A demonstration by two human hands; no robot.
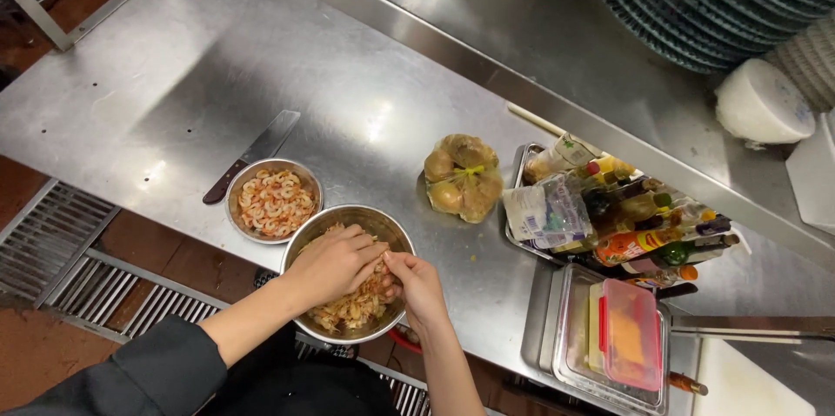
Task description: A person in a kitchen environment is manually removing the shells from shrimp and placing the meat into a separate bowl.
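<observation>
Bare steel counter (174, 59) leftward; knife (252, 155), bagged onions (463, 177) flank the bowls

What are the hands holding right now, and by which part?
Both hands, left and right, pinch a small shrimp piece over the larger bowl; which part cannot be told.

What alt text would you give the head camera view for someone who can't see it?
Seen from above, a left hand and right hand work in a metal bowl of shrimp shells on a steel counter. Beside it sit a smaller bowl of peeled shrimp, a knife and bagged onions.
</observation>
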